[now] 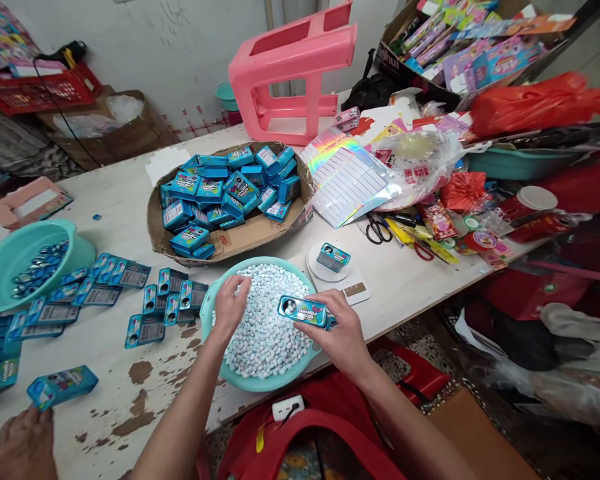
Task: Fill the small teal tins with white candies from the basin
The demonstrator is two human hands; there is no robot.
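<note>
My right hand (344, 333) grips a small blue candy box (303, 311), tilted over the right side of a turquoise basin (211, 293). White candies show through the round hole in the box's end. The basin is filled with small white and pale blue candies (267, 340). My left hand (231, 303) is over the left part of these candies, its fingers curled together; what they hold, if anything, is hidden. A similar blue box (333, 257) rests on a white kitchen scale (353, 288) just beyond the basin.
A cut cardboard box (230, 248) of blue boxes stands behind the basin. Several blue boxes (153, 300) stand at left, near another turquoise basin (73, 240). Another person's hand (23, 443) touches a blue box (63, 387). Scissors (379, 230) and a pink stool (293, 50) lie farther back.
</note>
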